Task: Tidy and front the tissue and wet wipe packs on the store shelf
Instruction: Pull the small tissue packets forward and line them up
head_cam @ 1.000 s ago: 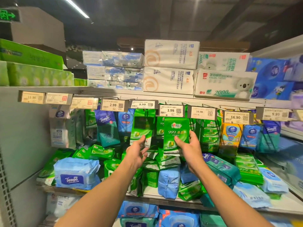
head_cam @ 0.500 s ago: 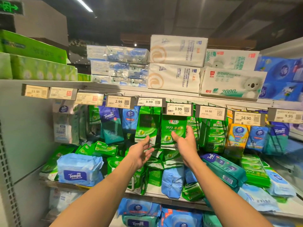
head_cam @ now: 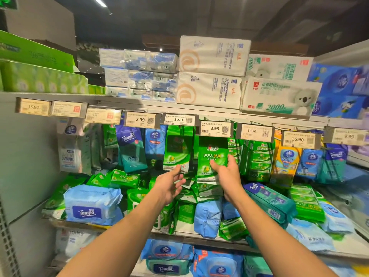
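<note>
Two hands are up: our right hand [head_cam: 226, 172] pinches the hanging green wipe pack [head_cam: 212, 156], light, soft and slippery, at its lower edge; our left hand [head_cam: 169, 185] hovers with fingers loose just beside it.

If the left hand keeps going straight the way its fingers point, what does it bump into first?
Most likely the hanging green wipe pack under the 3.99 tag. The left hand is open, its fingertips right at that pack's bottom edge. Depth is hard to judge, so it may already touch.
</note>
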{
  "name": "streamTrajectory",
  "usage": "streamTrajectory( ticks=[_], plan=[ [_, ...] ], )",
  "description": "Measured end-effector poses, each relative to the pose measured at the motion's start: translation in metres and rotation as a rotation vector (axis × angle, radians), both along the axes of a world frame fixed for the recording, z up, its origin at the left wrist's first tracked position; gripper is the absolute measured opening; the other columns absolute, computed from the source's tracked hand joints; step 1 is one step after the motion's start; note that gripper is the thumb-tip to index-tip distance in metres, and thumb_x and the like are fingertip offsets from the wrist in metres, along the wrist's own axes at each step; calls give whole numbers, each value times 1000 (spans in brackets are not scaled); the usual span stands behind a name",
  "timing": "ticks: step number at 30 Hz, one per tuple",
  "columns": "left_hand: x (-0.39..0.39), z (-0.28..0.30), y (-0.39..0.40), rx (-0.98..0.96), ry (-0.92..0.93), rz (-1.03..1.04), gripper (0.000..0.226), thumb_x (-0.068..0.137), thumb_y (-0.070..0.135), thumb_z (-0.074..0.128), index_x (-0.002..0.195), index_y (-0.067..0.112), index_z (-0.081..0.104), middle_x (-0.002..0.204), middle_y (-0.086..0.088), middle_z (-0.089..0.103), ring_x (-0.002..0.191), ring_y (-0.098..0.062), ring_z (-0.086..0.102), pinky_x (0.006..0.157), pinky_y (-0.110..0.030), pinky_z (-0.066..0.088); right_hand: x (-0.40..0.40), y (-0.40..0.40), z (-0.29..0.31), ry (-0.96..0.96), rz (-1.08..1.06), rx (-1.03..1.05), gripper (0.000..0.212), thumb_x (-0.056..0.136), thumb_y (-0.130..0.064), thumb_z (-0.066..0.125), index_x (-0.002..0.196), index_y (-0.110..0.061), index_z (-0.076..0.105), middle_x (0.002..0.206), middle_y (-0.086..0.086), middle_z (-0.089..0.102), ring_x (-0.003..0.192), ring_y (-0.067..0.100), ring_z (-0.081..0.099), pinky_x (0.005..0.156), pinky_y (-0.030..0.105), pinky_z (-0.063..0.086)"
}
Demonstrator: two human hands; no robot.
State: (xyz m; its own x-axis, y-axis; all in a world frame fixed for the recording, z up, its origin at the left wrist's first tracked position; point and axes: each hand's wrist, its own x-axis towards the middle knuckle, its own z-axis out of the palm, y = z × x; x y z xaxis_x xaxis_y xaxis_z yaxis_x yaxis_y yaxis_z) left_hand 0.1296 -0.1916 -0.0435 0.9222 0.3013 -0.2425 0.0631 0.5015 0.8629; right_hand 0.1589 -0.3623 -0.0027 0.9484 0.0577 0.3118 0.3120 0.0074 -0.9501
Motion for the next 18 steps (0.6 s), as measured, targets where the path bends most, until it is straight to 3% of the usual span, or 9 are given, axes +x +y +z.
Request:
streamTrajectory(
  ticks=[3,7,10,12,15,16,18],
  plan=[
    [3,-1,-1,0,-3,4,29,84,41,72,97,16,68,86,3,73,75,-12,68,51,-22,44,0,2,-1,15,1,-36,73,86,-28,71,148,-18,33,143,4,50,127,27,51,109,54,40],
    [5,-3,-4,-3,0,15,27,85,40,71,96,16,68,81,3,72,70,-12,67,48,-20,44,6,0,2,52,-37,-50,67,89,-24,70,146,-14,35,132,-3,51,124,23,51,109,49,40],
    [7,-2,-3,16,-4,41,30,86,39,71,102,13,68,80,2,70,67,-13,64,46,-21,42,13,3,6,57,-56,-66,77,83,-29,71,147,-11,33,142,7,49,133,31,46,111,51,38],
    [9,0,-1,23,-21,63,38,84,41,73,104,10,68,89,-2,70,70,-15,63,49,-22,41,23,6,9,108,-76,-103,66,89,-23,69,144,-4,36,144,12,47,132,31,45,110,48,38],
    [11,3,1,22,-39,78,55,78,57,72,102,8,66,98,-6,70,77,-17,67,51,-24,44,38,9,11,152,-99,-123,19,89,-11,66,102,-10,52,108,13,60,95,27,57,83,37,49],
    [13,4,2,28,-36,80,61,76,62,70,103,7,65,99,-6,71,79,-17,67,52,-25,44,43,12,10,143,-118,-130,18,88,-8,65,100,-10,53,100,12,61,89,27,58,76,36,48],
    [19,4,4,36,-33,93,67,75,64,69,101,3,64,95,-8,71,76,-17,67,48,-24,44,52,18,9,136,-120,-144,39,86,-4,61,123,-7,50,97,11,60,84,26,57,70,34,48]
  ],
)
